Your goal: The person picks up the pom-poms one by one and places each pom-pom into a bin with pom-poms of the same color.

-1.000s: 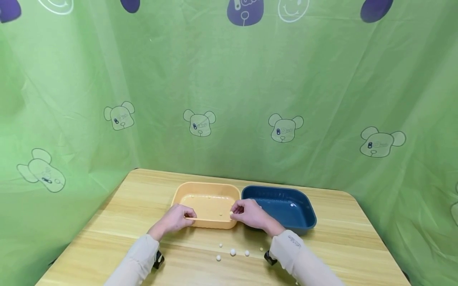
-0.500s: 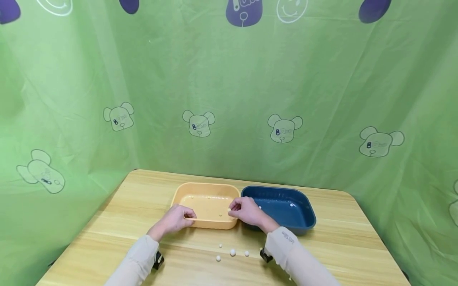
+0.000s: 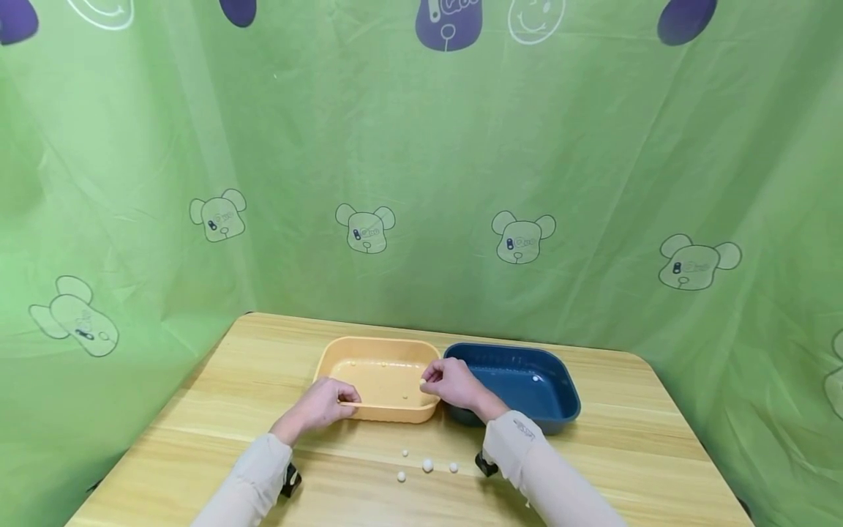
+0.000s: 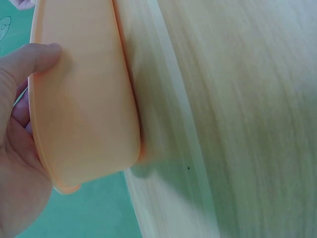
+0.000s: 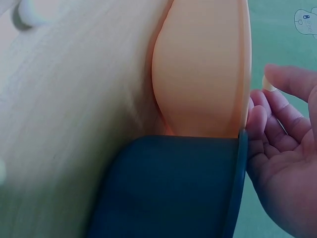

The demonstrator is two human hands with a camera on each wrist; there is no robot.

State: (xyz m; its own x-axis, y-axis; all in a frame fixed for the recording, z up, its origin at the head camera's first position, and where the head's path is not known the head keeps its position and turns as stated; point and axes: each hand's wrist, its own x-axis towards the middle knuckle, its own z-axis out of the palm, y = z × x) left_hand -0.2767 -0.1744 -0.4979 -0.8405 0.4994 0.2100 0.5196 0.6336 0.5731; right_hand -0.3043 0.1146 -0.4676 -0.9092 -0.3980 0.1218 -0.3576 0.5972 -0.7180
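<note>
Ball, pale yellow, is hanging above the right end of the orange bin, higher than its rim, in the right hand. Right grip: closing to a narrow pinch, thumb and fingertip pressing the ball between them. Left hand: grip closing round the orange bin's near rim, thumb lying on the outer wall.

Versus 1.0 s ago: right hand and ball are sitting slightly farther from the body; left hand is keeping its place. A white ball inside the blue bin, earlier visible beside the right hand, is no longer showing. A small yellow ball, earlier lying by the right sleeve, is also going unseen.

Counts, head view: two bins are standing side by side on the table. Four white balls are lying loose on the near side of the bins. Three small pieces are resting inside the orange bin; one white pellet is showing inside the blue.

Visibility: the left fingers are passing largely out of sight behind the rim. The right hand and forearm are covering the blue bin's near-left corner. In the right wrist view, a white ball at upper left is blurring and running off the frame.
</note>
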